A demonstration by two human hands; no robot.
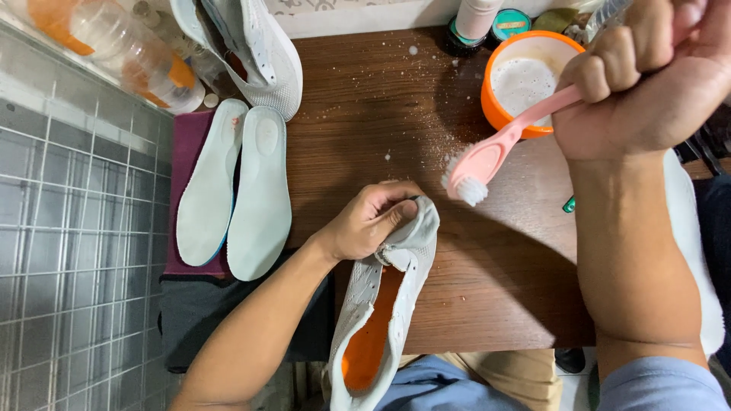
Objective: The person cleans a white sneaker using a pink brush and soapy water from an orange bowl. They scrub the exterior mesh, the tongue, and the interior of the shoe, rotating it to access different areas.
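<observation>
A: Head view looked straight down on the brown wooden desk (426,289), flecked with white suds. What else was largest there?

B: The grey tiled floor (76,251) on the left, then a dark mat (198,320) carrying two pale insoles (236,194) side by side. A second white shoe (251,42) lay at the top, beside a clear plastic bottle (122,49).

A: And the shoe being worked on?

B: The grey-white shoe (381,304) with an orange lining hung over the desk's near edge, toe end on the wood, opening facing up. The left hand (373,221) was clenched round its toe end, pinning it down.

A: The right hand?

B: The right hand (647,84) was closed in a fist on the handle of a pink brush (495,156), bristles white and foamy, hanging just above the desk, near the shoe's toe but apart from it. Behind it stood an orange bowl (525,84) of soapy water.

A: So which step would you judge it?

B: Scrubbing, I'd say, with the brush freshly loaded. The next stroke would call for lowering the bristles onto the fabric by the left hand's fingers, keeping a firm hold so the shoe didn't slide off the edge.
</observation>
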